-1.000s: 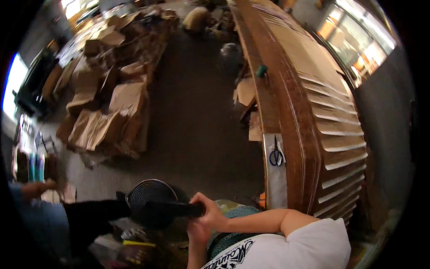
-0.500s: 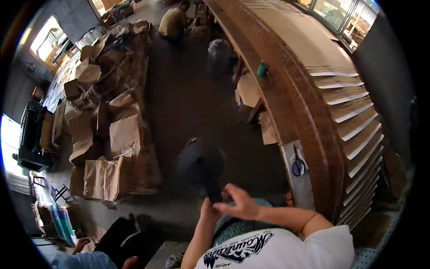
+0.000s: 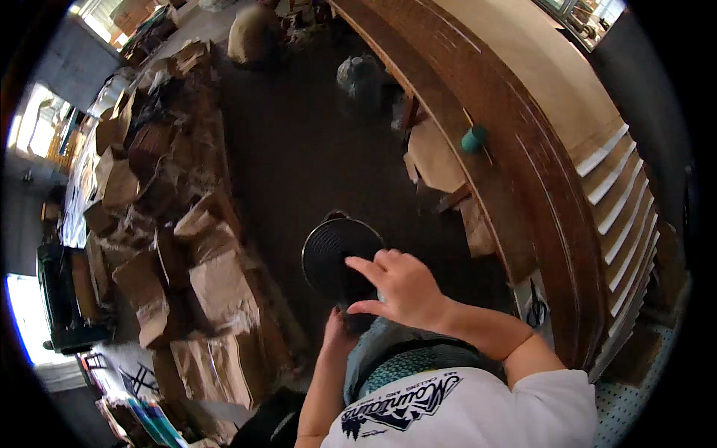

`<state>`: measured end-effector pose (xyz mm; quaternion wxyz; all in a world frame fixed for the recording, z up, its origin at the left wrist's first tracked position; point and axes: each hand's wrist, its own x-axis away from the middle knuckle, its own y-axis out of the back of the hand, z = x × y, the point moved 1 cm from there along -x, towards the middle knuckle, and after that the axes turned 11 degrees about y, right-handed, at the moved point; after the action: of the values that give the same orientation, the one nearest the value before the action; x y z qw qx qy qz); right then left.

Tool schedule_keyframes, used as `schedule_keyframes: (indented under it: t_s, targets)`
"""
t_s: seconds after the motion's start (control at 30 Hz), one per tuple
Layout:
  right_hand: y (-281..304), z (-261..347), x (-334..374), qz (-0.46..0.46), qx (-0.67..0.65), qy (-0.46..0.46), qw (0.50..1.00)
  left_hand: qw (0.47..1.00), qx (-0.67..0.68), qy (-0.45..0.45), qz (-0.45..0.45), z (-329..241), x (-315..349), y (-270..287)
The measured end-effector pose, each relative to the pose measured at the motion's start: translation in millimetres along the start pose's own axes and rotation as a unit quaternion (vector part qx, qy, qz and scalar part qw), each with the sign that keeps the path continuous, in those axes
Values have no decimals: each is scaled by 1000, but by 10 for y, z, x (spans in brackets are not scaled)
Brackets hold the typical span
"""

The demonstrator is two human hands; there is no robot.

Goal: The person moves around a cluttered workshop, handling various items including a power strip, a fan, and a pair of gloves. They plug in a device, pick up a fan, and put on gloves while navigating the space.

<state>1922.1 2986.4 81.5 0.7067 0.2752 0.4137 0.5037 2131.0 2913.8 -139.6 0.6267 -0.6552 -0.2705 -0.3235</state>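
Observation:
In front of my body is a dark round thing (image 3: 326, 257) with fine concentric rings, a thin pale rim and a narrower dark part toward me; it resembles a fan head, though its kind is unclear. My left hand (image 3: 340, 328) grips that narrower part from the left, its fingers mostly hidden behind it. Over the right side of the rings reaches my right hand (image 3: 409, 290), palm down, thumb and forefinger spread wide apart. Whether its fingertips touch the surface cannot be made out.
A long brown table (image 3: 553, 201) curves along the right, bearing a green spool (image 3: 473, 139), dark-handled scissors (image 3: 536, 308) and fanned brown sheets (image 3: 620, 216). Brown cardboard pieces (image 3: 224, 287) crowd the left. A filled plastic bag (image 3: 359, 81) stands ahead; a person (image 3: 252, 37) crouches farther off.
My right hand has moved forward over the ringed face, its fingers spreading wider. The round thing has turned, so its rings and rim show more plainly. My view has swung somewhat.

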Motion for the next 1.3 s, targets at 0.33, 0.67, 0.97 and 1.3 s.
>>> schedule_keyframes:
  t_s: [0.33, 0.67, 0.97, 1.3]
  targets:
    - [-98, -1455, -2205, 43, -19, -111, 993, 984, -131, -12, -121, -2621, -857, -1597]
    - [-622, -2466, -4299, -97, 74, -55, 991, 982, -160, 23, -95, -5018, -1626, -2145]
    - [-525, -2756, -5409, -142, 44, -151, 977, 963, -250, 12, -98, -6490, -2079, -2298]
    - [-513, -3132, -5736, -171, 31, -171, 970, 956, -262, 66, -117, -6840, -2187, -2817]
